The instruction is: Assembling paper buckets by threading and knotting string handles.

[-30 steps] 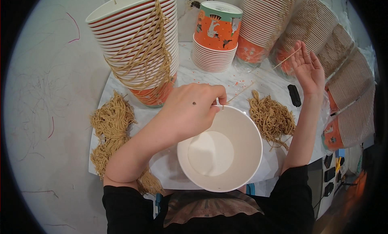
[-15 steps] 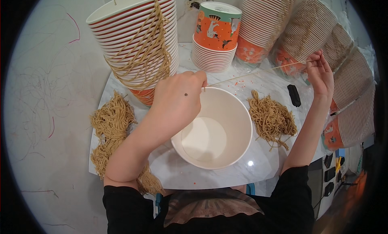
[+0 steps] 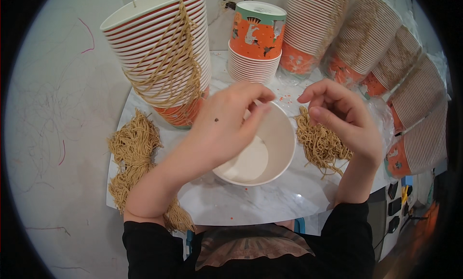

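Observation:
My left hand [image 3: 234, 117] is over the far left rim of a white paper bucket [image 3: 282, 158], thumb and index fingertips close together. A slight blur hides what lies between them. To the right, my right hand [image 3: 342, 117] is raised with curled fingers, thumb and index apart and nothing visible between them. Beneath it lies a tangled pile of tan cord [image 3: 320, 144], partly covered by the hand. Beside my left forearm is a larger bundle of tan cord [image 3: 132, 158]. No stretched cord can be made out between the hands.
A tall stack of paper buckets [image 3: 159, 52] wound with tan cord stands at the left. Behind are a shorter upside-down stack [image 3: 255, 43] and several plastic-wrapped stacks [image 3: 366, 43] curving right. Everything stands on a marbled white table [image 3: 270, 206].
My right hand has come down and inward from the far right, where it held a cord taut. That cord no longer shows. The bucket has shifted away from me, and my left thumb now shows.

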`<act>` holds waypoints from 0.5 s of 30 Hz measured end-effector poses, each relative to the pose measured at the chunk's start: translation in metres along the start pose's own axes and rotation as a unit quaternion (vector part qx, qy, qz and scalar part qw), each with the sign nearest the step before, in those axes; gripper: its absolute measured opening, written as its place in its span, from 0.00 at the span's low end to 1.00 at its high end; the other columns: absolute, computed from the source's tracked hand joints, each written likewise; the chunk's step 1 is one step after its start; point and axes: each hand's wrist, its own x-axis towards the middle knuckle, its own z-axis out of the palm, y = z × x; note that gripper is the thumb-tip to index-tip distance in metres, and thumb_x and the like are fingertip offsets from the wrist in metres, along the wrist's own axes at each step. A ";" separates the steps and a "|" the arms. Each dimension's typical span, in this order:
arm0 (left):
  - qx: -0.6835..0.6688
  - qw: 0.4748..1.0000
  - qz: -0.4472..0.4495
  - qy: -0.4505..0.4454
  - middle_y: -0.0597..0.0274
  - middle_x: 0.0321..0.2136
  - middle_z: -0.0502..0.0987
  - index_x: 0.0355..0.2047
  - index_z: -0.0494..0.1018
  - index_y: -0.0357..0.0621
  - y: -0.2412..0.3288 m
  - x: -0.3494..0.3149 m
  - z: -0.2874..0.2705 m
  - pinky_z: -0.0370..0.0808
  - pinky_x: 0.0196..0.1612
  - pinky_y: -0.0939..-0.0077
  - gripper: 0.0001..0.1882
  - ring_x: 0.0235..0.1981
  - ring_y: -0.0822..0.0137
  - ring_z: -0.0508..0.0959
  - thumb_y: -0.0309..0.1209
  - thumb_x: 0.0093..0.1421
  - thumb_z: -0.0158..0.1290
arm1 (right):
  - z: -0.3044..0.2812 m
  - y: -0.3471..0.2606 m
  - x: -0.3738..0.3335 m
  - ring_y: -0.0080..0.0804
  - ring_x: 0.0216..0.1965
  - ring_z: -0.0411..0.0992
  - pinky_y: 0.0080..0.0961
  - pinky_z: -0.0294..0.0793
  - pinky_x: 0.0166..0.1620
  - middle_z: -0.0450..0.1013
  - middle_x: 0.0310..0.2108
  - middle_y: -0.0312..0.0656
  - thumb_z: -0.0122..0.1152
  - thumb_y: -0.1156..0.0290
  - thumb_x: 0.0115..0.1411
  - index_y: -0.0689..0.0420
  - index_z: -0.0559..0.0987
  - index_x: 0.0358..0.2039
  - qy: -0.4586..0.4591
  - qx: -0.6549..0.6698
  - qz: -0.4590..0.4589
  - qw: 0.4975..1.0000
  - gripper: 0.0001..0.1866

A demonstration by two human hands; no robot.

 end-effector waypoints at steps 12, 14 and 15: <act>-0.223 0.955 -0.139 -0.139 0.68 0.34 0.83 0.42 0.81 0.36 0.010 0.001 -0.004 0.75 0.37 0.85 0.08 0.32 0.81 0.78 0.26 0.64 0.60 | 0.009 0.000 0.001 0.10 0.29 0.67 0.11 0.65 0.32 0.71 0.28 0.27 0.61 0.77 0.66 0.62 0.79 0.42 0.017 0.007 -0.009 1.000 0.06; -0.214 0.962 -0.121 -0.122 0.67 0.34 0.83 0.42 0.81 0.36 0.013 0.002 -0.007 0.75 0.37 0.85 0.08 0.32 0.82 0.78 0.26 0.65 0.60 | 0.007 -0.009 -0.002 0.10 0.27 0.66 0.11 0.64 0.31 0.70 0.25 0.27 0.63 0.75 0.65 0.61 0.79 0.42 -0.015 -0.031 0.024 0.999 0.06; -0.213 0.962 -0.122 -0.121 0.67 0.34 0.83 0.42 0.81 0.36 0.015 0.002 -0.007 0.75 0.37 0.85 0.08 0.32 0.82 0.78 0.26 0.65 0.60 | 0.007 -0.011 -0.001 0.10 0.25 0.65 0.11 0.63 0.29 0.69 0.23 0.26 0.65 0.74 0.65 0.61 0.79 0.41 -0.051 -0.066 0.055 0.995 0.07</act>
